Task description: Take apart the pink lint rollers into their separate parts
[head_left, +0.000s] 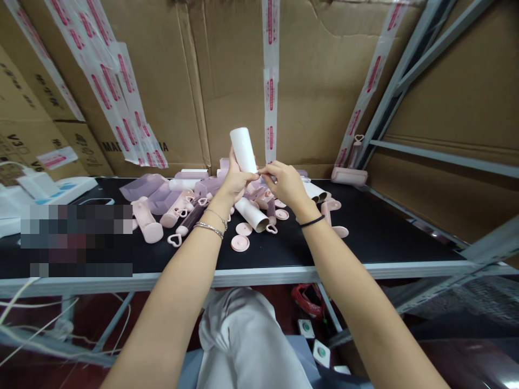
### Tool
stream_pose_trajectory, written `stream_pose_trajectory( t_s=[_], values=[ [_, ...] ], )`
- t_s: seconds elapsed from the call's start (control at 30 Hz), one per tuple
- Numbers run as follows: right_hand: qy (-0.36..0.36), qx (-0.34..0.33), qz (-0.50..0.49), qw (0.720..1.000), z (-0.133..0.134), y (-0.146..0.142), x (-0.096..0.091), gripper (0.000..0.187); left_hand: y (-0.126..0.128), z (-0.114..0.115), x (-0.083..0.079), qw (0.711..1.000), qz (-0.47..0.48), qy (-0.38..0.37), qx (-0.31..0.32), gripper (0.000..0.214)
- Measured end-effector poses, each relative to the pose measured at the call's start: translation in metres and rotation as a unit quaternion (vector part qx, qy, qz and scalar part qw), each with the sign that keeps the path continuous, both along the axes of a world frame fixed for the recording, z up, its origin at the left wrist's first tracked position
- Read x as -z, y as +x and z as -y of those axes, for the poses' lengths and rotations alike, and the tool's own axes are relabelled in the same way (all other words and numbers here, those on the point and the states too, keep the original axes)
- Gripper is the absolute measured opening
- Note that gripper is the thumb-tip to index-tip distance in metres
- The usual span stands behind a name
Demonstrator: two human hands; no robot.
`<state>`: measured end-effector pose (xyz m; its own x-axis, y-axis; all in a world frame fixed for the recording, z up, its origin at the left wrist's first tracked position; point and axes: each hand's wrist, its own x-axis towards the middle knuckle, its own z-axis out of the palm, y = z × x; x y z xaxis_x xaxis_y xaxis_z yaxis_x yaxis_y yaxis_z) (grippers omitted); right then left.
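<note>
My left hand (pixel 234 181) is wrapped round the lower end of a white paper roll (pixel 243 149), holding it upright above the black table (pixel 385 232). My right hand (pixel 284 183) pinches at the bottom edge of that same roll, fingers closed. Below the hands lies a heap of pink lint-roller parts (pixel 182 208): handles with heart-shaped ends, translucent pink covers, and round pink end caps (pixel 240 243). Another white roll (pixel 252 214) lies on its side just under my hands.
Taped cardboard boxes (pixel 194 81) form a wall behind the table. A finished pink roller (pixel 349 175) stands at the back right beside grey metal shelf posts (pixel 389 97). White devices and cables sit at the far left (pixel 44 189). A red object (pixel 308 300) lies under the table.
</note>
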<state>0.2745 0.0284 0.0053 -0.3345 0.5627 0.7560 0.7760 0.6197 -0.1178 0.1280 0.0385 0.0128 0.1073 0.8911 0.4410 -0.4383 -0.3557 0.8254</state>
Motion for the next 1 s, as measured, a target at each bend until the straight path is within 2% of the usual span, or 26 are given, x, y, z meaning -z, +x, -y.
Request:
stream_pose_trajectory(
  t_s=[0.33,0.47,0.6,0.73,0.87,1.0],
  values=[
    [-0.011,0.101,0.095,0.990,0.009,-0.007,-0.001,0.026,-0.002,-0.013,0.009,0.998,-0.063,0.016,-0.022,0.119],
    [-0.033,0.103,0.153,0.982,0.013,-0.008,-0.004,0.026,-0.002,-0.018,0.016,0.991,-0.114,0.053,-0.036,0.121],
    [-0.037,0.089,0.197,0.976,0.015,-0.008,-0.006,0.027,-0.002,-0.021,0.021,0.977,-0.188,0.080,-0.057,0.113],
    [-0.038,0.078,0.191,0.978,0.011,-0.005,-0.003,0.027,-0.002,-0.023,0.020,0.959,-0.247,0.094,-0.101,0.100],
    [-0.055,0.068,0.134,0.987,0.005,0.001,-0.002,0.025,0.000,-0.022,0.017,0.946,-0.273,0.063,-0.160,0.090],
    [-0.058,0.063,0.086,0.993,0.003,0.006,-0.002,0.023,0.001,-0.020,0.015,0.946,-0.271,0.078,-0.162,0.092]
  ],
)
